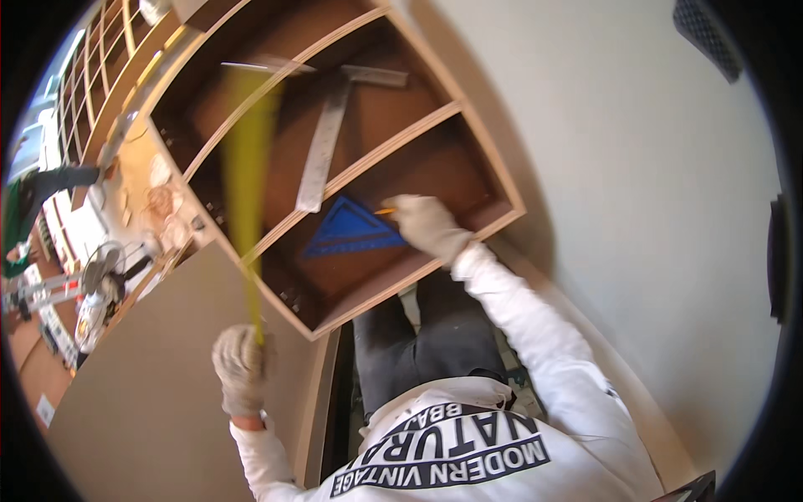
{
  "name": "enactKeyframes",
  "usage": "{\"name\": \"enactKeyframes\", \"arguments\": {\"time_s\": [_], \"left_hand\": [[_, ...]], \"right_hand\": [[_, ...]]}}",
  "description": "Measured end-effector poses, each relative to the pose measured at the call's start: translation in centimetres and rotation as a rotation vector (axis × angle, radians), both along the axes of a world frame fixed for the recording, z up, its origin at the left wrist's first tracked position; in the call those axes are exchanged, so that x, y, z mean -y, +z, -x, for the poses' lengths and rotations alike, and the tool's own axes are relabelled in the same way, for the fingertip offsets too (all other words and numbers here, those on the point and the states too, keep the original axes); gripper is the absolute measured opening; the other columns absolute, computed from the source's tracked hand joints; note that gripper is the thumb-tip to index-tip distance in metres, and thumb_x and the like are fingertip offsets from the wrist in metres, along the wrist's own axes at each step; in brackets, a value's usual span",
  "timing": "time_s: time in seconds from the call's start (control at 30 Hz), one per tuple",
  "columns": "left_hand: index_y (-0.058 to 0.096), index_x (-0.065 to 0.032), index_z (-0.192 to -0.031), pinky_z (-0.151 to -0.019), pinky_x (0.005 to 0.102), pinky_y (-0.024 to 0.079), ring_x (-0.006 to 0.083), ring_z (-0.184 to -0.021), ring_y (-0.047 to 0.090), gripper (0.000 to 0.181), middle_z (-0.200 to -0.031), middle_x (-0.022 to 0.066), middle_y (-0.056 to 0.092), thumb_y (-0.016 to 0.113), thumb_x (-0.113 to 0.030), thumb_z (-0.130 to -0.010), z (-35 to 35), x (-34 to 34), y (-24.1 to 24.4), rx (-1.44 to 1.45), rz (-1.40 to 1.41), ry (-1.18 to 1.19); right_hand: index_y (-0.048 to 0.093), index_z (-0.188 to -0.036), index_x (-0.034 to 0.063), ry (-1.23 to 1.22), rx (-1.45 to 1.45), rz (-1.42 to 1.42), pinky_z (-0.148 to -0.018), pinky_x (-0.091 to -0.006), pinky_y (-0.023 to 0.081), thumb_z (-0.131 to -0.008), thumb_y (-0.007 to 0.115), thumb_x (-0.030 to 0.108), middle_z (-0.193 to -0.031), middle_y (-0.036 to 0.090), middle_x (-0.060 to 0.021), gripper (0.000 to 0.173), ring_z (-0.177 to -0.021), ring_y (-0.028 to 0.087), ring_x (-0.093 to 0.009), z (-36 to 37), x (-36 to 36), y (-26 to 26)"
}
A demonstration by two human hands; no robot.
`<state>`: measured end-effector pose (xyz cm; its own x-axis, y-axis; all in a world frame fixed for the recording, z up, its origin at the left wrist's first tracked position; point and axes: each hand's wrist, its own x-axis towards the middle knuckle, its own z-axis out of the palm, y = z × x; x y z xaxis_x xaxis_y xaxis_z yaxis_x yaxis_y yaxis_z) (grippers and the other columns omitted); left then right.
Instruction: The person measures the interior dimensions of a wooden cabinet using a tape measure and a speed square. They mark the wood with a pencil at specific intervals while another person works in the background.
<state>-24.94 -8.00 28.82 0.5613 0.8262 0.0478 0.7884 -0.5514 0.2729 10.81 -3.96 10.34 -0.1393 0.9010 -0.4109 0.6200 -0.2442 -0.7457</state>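
My left hand, in a pale work glove, grips a tape measure whose case is mostly hidden by the fingers. Its yellow blade runs out over the left side of an open wooden cabinet carcass and is blurred. Gloved too, my right hand holds an orange pencil above the near compartment. Just left of that hand lies a blue triangular speed square. A metal framing square rests across a divider, its short arm towards the far side.
A flat brown panel lies at the left, beside the carcass. Along the right runs a pale wall. Farther left are a standing fan, a person in dark trousers, and a wooden lattice frame.
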Motion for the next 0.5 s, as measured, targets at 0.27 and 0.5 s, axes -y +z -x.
{"name": "enactKeyframes", "arguments": {"time_s": [0.27,0.5], "left_hand": [[0.063,-0.0077,-0.128,-0.065,0.0425,0.053,0.0244,-0.076,0.065,0.041,-0.082,0.0048,0.063,0.069,-0.017,-0.089,-8.5,-2.5,-3.1,-0.341,0.248,-0.212],[0.062,-0.0083,-0.131,-0.07,0.0397,0.054,0.0254,-0.083,0.065,0.039,-0.09,0.0067,0.065,0.059,-0.014,-0.093,-9.0,-5.8,-10.8,-0.577,0.206,-0.268]], "right_hand": [[0.069,-0.107,0.0056,-0.103,0.112,0.113,-0.096,-0.0461,0.054,-0.091,0.058,0.016,-0.12,0.067,-0.0193,0.022,-0.111,0.065,-0.04,11.6,3.7,-6.1],[0.07,-0.113,0.0075,0.36,0.257,0.047,-0.091,-0.0432,0.05,-0.089,0.057,0.012,-0.099,0.071,-0.0124,0.028,-0.104,0.065,-0.03,6.5,5.5,1.5]]}}
